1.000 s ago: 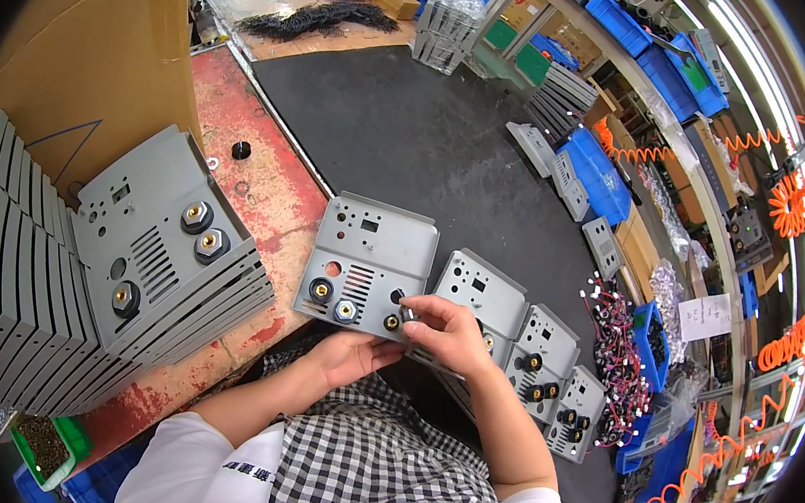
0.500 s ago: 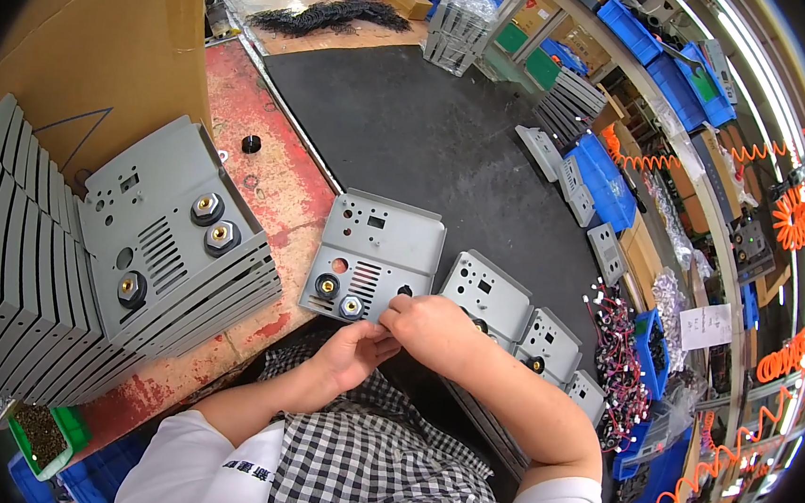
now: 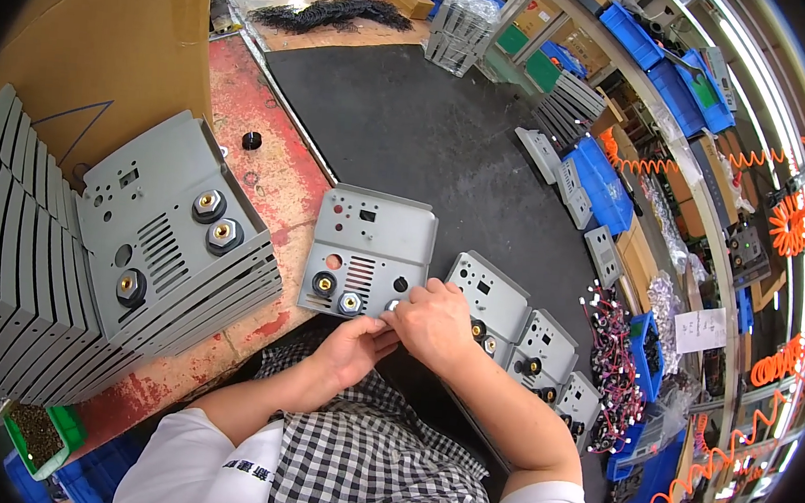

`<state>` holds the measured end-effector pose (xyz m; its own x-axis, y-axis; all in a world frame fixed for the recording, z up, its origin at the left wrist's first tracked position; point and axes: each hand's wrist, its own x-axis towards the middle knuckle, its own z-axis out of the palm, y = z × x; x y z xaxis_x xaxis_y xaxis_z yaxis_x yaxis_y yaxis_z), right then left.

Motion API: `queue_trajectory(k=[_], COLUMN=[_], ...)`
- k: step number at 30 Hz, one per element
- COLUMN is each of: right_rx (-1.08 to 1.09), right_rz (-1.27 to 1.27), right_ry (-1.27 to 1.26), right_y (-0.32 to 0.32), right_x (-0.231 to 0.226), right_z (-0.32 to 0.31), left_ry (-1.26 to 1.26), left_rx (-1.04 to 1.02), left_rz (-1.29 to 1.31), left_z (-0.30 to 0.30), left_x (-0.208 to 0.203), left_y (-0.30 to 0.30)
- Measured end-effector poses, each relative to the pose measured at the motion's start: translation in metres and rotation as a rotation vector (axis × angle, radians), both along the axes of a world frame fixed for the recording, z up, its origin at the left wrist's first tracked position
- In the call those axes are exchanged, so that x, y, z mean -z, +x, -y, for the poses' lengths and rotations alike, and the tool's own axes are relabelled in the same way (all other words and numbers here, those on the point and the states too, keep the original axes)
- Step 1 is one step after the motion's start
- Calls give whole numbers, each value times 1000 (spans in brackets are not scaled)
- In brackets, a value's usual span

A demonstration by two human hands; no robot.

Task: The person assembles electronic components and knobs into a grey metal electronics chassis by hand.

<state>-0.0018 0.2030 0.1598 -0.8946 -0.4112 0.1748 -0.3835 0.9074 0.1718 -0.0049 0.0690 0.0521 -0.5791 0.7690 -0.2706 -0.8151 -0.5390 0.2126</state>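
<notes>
A grey sheet-metal panel (image 3: 389, 236), bent across its middle, stands in front of me with its lower edge at my hands. Two black round sockets with hex nuts, a left socket (image 3: 323, 284) and a middle socket (image 3: 350, 302), sit in its lower face. At its lower right corner a silvery hex nut (image 3: 394, 305) partly shows beside my fingertips. My right hand (image 3: 431, 326) is closed, thumb and fingers pinched at that nut. Below the panel's edge my left hand (image 3: 349, 349) is closed too, its fingertips meeting the right ones; what they hold is hidden.
A stack of similar grey panels (image 3: 172, 233) leans at the left before a cardboard box (image 3: 108, 30). More fitted panels (image 3: 489, 296) line up at my right on the black mat (image 3: 403, 119). A black ring (image 3: 251, 140) lies on the red worn bench; wire bundles (image 3: 606, 372) lie farther right.
My right hand has turned and shifted slightly upward, uncovering part of the hex nut. The panel has shifted slightly left; my left hand stays nearly in place.
</notes>
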Motion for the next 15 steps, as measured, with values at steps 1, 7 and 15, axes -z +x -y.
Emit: queue_trajectory(k=[1, 7, 15], right_rx=[-23, 74, -214], right_rz=[-13, 9, 119], right_ry=[-50, -134, -158], right_y=[-1, -6, -1], right_x=[1, -10, 2], right_z=[-1, 8, -6], left_ry=[5, -13, 24], left_rx=[2, 6, 54], left_rz=[-18, -34, -45], left_z=[0, 0, 1], left_x=[1, 1, 10], left_y=[-3, -6, -6])
